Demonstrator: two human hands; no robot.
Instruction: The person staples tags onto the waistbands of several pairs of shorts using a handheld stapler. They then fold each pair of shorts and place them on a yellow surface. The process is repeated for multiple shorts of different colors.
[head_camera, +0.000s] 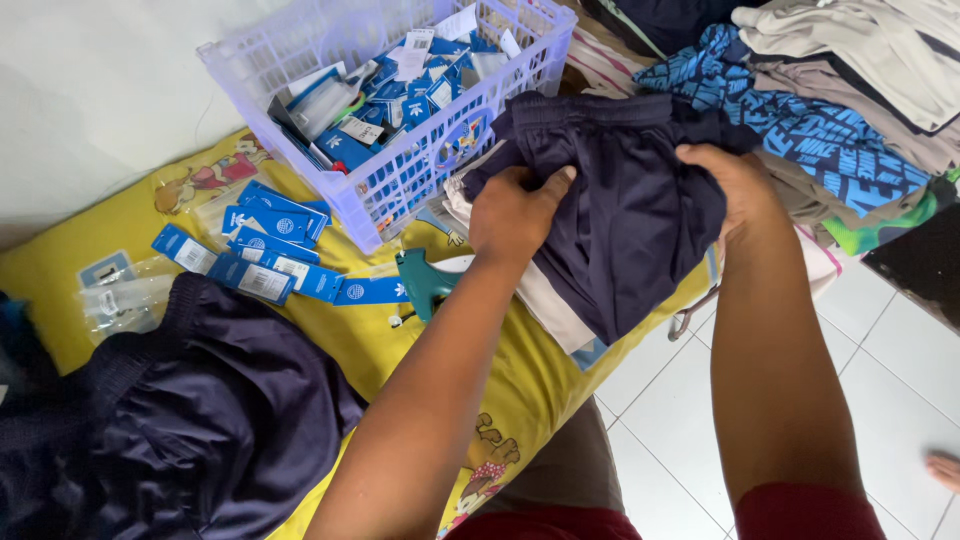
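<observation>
My left hand (512, 212) grips the left side of a dark navy pair of shorts (620, 210), thumb on top near the waistband. My right hand (735, 180) holds the same garment at its right edge. The shorts hang folded over a white cloth above a yellow printed cushion (520, 370). A teal tagging gun (425, 285) lies on the cushion just below my left hand.
A pale lilac plastic basket (400, 180) full of blue hang tags stands at the top. Loose blue tags (265, 250) lie left of it. More navy shorts (170, 420) are heaped at lower left. A stack of clothes (850, 90) fills the upper right, above white floor tiles (880, 370).
</observation>
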